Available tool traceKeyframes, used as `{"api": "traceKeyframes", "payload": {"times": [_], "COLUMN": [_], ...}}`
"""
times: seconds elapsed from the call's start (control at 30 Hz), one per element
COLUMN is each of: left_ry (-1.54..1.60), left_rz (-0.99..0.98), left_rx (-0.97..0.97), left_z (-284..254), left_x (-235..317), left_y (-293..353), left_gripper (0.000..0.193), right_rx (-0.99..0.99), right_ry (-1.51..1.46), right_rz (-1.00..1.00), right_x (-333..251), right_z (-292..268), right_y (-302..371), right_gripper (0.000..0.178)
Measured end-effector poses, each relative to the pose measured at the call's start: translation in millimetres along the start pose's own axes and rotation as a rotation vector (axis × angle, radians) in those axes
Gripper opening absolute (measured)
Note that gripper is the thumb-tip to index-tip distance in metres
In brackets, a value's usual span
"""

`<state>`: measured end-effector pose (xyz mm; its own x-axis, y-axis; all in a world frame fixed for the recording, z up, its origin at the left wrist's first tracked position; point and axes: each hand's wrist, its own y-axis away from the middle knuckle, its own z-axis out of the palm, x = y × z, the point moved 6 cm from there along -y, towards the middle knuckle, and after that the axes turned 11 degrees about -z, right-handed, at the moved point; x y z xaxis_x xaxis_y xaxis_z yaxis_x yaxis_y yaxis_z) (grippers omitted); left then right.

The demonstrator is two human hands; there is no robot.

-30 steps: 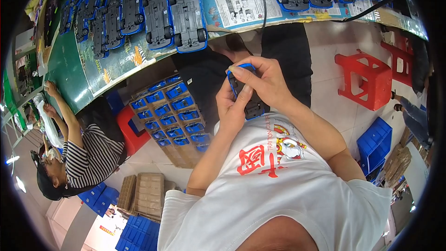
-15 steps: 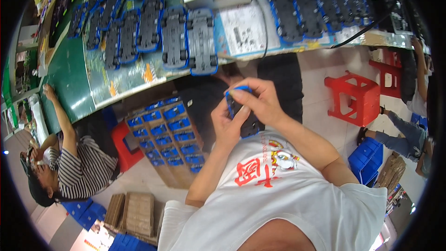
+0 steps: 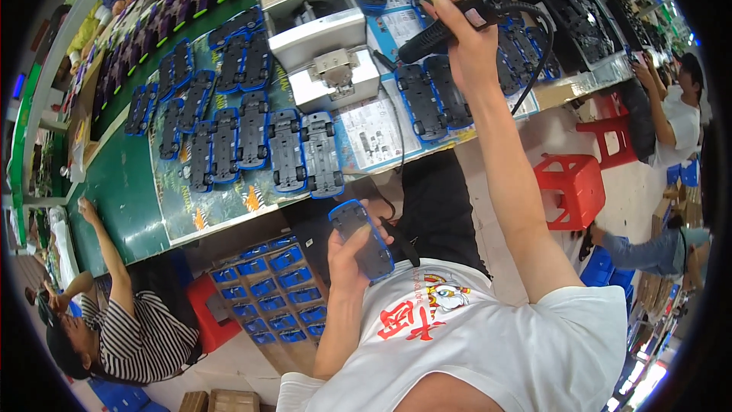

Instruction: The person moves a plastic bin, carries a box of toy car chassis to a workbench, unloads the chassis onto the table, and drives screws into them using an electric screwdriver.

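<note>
My left hand [image 3: 349, 261] holds a toy car [image 3: 371, 255] in front of my shirt, thumb across its dark underside, blue body edge showing around it. Up over the table, my right hand [image 3: 469, 46] is at a black corded electric screwdriver [image 3: 425, 41]. The thumb crosses the tool, while the other fingers are stretched out and apart; whether they bear its weight cannot be told. Toy cars [image 3: 254, 137] lie underside up in rows on the table's left part. More such cars [image 3: 422, 103] lie below the screwdriver.
A white-and-grey machine [image 3: 316, 34] stands mid-table. Below the table edge is a cardboard tray [image 3: 263, 290] of blue pieces. A person in stripes [image 3: 141, 328] sits at left. Red stools [image 3: 568, 191] stand at right, near other people. The screwdriver's cable [image 3: 547, 46] loops over the cars.
My right hand has left the toy car and gone up and right to the screwdriver. My left hand has lowered the car slightly, its underside now showing. The view has shifted toward the table.
</note>
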<state>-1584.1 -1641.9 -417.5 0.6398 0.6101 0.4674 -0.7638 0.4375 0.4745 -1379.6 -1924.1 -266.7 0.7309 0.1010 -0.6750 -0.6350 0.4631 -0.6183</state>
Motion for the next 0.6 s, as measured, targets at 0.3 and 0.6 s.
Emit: {"api": "traceKeyframes", "payload": {"times": [0.3,0.6], "left_ry": [-0.133,-0.129], "left_rz": [-0.022,-0.002], "left_rx": [0.010,0.066], "left_z": [12,22], "left_x": [7,16], "left_y": [-4,-10], "left_gripper": [0.045,0.028], "right_rx": [-0.255,-0.293], "right_ry": [-0.233,-0.073], "right_rz": [-0.202,-0.130], "right_x": [-99,-81], "right_z": [62,155], "right_y": [-37,15], "right_gripper": [0.023,0.017]}}
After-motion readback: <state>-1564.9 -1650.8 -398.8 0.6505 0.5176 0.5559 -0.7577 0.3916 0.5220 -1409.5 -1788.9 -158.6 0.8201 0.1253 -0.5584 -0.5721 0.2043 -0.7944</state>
